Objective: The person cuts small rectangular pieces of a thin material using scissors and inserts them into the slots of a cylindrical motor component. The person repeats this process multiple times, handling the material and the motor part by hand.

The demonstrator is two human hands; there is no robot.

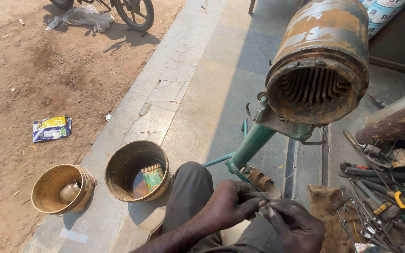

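Below the rusty ribbed motor cylinder [318,75], the left hand [230,206] and right hand [296,225] pinch a thin pale strip [258,196] over the lap, while left of them a round metal tin [137,171] holds murky liquid and a small green can [153,176], beside a tilted brass-coloured tin [62,188].

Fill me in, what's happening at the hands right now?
A seated person holds a thin pale strip between both hands: left hand and right hand pinch it over the lap. Ahead, a rusty motor shell sits on a green stand. Two tins stand to the left, and tools lie to the right.
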